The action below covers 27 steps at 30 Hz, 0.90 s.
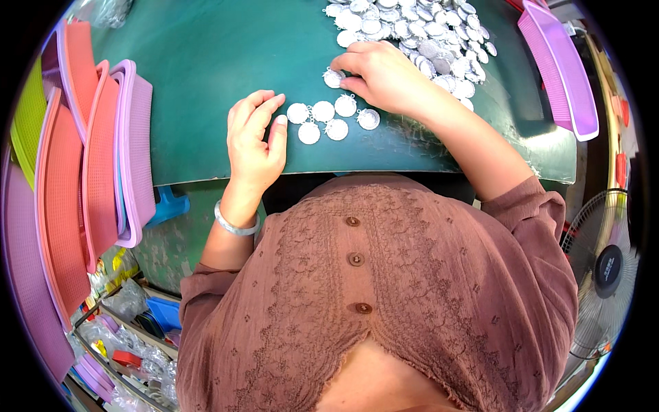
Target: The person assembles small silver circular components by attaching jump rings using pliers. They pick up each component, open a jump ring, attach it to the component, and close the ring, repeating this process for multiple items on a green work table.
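Lowest in the frame is the person's brown embroidered button-front blouse (pixel 384 288), filling the bottom centre. Just above it, left of centre, the left hand (pixel 255 141) lies on the dark green tabletop (pixel 206 62) with fingers loosely extended and nothing in its grasp; a silver bangle (pixel 235 225) circles its wrist. Just right of its fingertips sits a small cluster of round silver metal discs with little loops (pixel 331 118), laid flat in two short rows. Above them, centre frame, the right hand (pixel 384 75) is curled, its fingertips pinching one round silver disc (pixel 333 78) against the table. Beyond, at the upper centre, spreads a large heap of the same silver discs (pixel 412 31). Stacked pink, coral and lilac plastic trays (pixel 103 158) stand along the left edge, a lilac plastic tray (pixel 559 69) is at upper right, and a floor fan (pixel 604 271) is at lower right.
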Available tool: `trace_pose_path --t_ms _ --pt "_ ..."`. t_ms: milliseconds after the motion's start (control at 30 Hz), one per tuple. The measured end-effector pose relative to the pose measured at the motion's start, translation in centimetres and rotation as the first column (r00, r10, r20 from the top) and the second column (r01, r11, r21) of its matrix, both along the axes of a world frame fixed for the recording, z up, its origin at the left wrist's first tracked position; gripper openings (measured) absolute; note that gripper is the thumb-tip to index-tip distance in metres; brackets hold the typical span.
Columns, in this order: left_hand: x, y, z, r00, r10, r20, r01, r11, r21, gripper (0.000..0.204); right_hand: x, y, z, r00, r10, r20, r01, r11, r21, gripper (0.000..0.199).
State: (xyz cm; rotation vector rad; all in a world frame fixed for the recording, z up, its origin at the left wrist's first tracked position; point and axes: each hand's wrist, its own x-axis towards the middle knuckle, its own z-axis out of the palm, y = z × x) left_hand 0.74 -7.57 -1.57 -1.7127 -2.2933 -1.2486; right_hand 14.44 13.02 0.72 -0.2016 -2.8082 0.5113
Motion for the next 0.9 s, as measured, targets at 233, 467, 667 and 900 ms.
trace_pose_path --t_ms 233,467,667,900 --pt "-0.2 0.0 -0.2 1.0 -0.007 -0.005 0.007 1.0 0.027 0.022 0.9 0.5 0.2 1.0 0.008 -0.026 -0.011 0.993 -0.117 0.02" --pt "-0.1 0.2 -0.2 0.999 -0.027 -0.017 0.027 1.0 0.013 0.02 1.8 -0.2 0.8 0.996 0.051 0.072 -0.036 0.979 -0.198 0.016" --pt "-0.2 0.1 -0.1 0.999 -0.031 -0.009 0.031 1.0 0.007 0.019 1.6 -0.1 0.6 0.997 0.036 0.075 -0.02 0.98 -0.199 0.013" --pt "-0.3 0.1 -0.2 0.999 -0.035 0.001 0.035 0.999 0.004 0.02 3.3 0.4 0.3 0.999 0.03 0.04 -0.022 0.98 -0.2 0.013"
